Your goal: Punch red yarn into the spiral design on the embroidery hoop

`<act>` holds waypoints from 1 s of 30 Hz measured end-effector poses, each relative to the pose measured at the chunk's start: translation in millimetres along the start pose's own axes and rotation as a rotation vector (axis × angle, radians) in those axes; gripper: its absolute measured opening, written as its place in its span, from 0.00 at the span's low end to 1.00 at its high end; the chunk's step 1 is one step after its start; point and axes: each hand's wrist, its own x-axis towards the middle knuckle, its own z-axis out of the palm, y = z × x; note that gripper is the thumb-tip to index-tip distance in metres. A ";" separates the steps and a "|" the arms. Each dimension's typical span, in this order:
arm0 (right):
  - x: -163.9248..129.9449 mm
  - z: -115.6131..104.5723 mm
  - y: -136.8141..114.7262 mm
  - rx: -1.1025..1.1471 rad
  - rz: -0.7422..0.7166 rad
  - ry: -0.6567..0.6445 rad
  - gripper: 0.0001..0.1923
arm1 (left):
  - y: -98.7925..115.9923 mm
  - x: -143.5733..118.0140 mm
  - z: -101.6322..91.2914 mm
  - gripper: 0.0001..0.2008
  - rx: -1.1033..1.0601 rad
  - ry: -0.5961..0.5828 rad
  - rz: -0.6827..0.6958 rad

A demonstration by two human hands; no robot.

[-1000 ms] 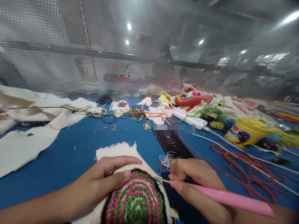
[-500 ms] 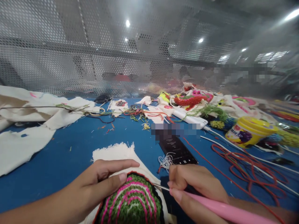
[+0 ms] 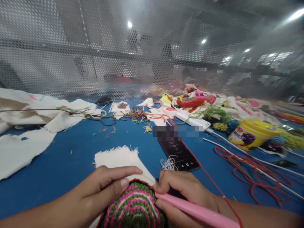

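Observation:
My left hand [image 3: 104, 186] presses down on a cream cloth [image 3: 118, 158] stitched with green, pink and white arcs of yarn [image 3: 135, 209], thumb on the arcs' upper edge. My right hand [image 3: 182, 193] grips a pink punch-needle tool [image 3: 194, 212], its tip hidden against the right edge of the embroidered patch. A red yarn strand [image 3: 209, 183] runs over my right wrist toward the far side of the blue table [image 3: 78, 148].
A black phone [image 3: 178, 152] lies just beyond my right hand beside a small white thread tangle [image 3: 168, 164]. Loose red yarn loops [image 3: 251, 171], a yellow tub [image 3: 251, 134], white cloth pieces [image 3: 28, 142] and colourful yarn work [image 3: 194, 103] lie around. A perforated metal screen [image 3: 95, 57] closes the back.
My right hand has slid left with the pink tool, bringing the needle tip from clear of the patch up against its right edge. My left hand has stayed in place.

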 end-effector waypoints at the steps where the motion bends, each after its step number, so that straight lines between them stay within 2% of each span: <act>1: -0.1 0.4 -0.2 -0.023 -0.012 0.024 0.05 | -0.1 0.3 0.3 0.16 0.000 0.023 -0.003; 6: -3.4 0.2 3.2 -0.029 -0.057 0.081 0.07 | 3.9 1.0 1.6 0.15 0.005 0.041 -0.007; 11: -10.8 2.3 6.2 0.012 -0.052 0.232 0.09 | 15.9 -3.8 4.9 0.13 0.013 0.156 -0.098; 17: -15.7 0.0 4.1 0.040 -0.027 0.304 0.12 | 14.1 -6.5 6.3 0.13 0.035 0.169 -0.116; 22: -17.2 1.8 9.3 0.056 -0.038 0.255 0.15 | 7.1 -5.7 6.0 0.15 0.024 0.153 -0.117; 26: -16.1 7.1 15.2 0.062 -0.120 0.196 0.12 | 3.6 -4.6 5.9 0.18 -0.005 0.095 -0.102; 30: -11.4 6.5 15.3 -0.008 -0.176 0.168 0.07 | 1.5 -3.0 5.5 0.16 0.020 0.151 -0.088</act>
